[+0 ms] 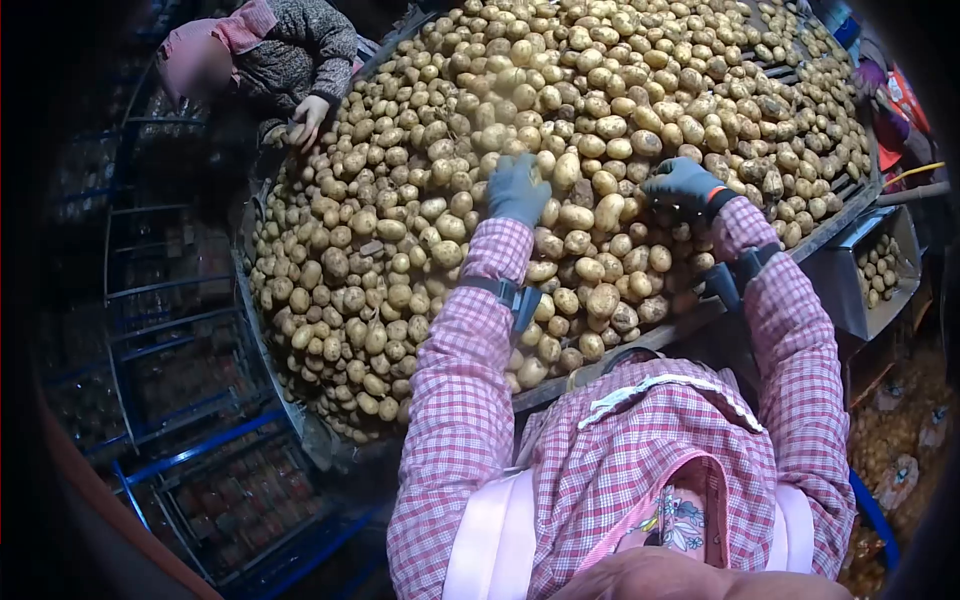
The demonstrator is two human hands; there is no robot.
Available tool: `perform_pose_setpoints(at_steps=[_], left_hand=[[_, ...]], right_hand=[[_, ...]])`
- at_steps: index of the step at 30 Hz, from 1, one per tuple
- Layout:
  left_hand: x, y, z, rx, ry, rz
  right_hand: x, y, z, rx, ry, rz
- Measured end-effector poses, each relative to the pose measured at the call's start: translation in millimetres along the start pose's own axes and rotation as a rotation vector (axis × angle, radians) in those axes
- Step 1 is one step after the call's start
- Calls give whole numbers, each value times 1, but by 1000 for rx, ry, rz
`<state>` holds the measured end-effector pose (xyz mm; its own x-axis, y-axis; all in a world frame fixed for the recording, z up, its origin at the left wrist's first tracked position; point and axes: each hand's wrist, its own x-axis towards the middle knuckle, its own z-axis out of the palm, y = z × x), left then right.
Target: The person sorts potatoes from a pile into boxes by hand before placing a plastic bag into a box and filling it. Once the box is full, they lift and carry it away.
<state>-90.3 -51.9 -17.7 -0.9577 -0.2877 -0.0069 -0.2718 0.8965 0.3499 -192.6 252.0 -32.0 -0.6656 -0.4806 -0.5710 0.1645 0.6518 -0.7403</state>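
A large heap of potatoes (pixel 430 250) covers the table, many with soil on their skins. My left hand (pixel 518 188), in a grey-blue glove, rests over potatoes near the middle of the heap. Its fingers are a little apart, with nothing visible in them. To the right, my right hand (pixel 683 182) wears a matching glove with an orange and black cuff. Its fingers point left and curl down together among the potatoes; whatever they hold is hidden. A pale oblong potato (pixel 609 212) lies between my two hands.
A metal rim (pixel 262 330) borders the heaped table. Across the left corner, a co-worker (pixel 300 60) has a hand (pixel 311 120) at the edge. Another person (pixel 893 110) stands at far right. A metal bin (pixel 905 290) holding potatoes hangs at right. Blue-edged racks (pixel 200 290) stand left.
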Motion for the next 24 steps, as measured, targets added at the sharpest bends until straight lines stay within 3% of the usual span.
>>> perform_pose_setpoints(at_steps=[2, 3, 6, 8, 9, 11, 12, 15, 16, 18, 20, 22, 23, 24], left_hand=[[3, -11, 3, -214, -12, 70], [5, -7, 1, -664, -72, -20], [0, 2, -13, -1187, -228, -210], [-5, 8, -1, -1098, -285, -193], [-8, 12, 5, -1034, -348, -191], [-18, 21, 23, -955, -397, -138], [-20, 26, 30, -915, -345, -96], [-23, 37, 38, -872, -223, -40], [-23, 44, 38, -883, -232, -31], [-22, 52, 35, -899, -237, -19], [-22, 54, 33, -522, -181, 173], [-24, 64, 26, -288, -193, 306], [-21, 59, 35, -425, -167, 260], [-22, 62, 29, -662, -257, 87]], right_hand=[[4, 15, -4, 378, -82, -97], [-3, 17, -5, 531, -117, -190], [-21, 20, 12, 1001, -170, -233], [-56, -4, 22, 1244, -293, -167], [-37, 21, 40, 1332, -282, -249], [-45, 25, 56, 760, -31, -579], [-47, 30, 61, 633, 77, -630], [-54, 40, 71, 870, 101, -473], [-58, 43, 75, 478, 288, -709], [-65, 42, 71, 1126, -28, -319], [-74, 31, 66, 1381, -121, -13], [-96, 7, 61, 1276, -42, 53], [-99, 7, 62, 1218, -45, 34], [-102, 8, 63, 1161, -46, 14]])
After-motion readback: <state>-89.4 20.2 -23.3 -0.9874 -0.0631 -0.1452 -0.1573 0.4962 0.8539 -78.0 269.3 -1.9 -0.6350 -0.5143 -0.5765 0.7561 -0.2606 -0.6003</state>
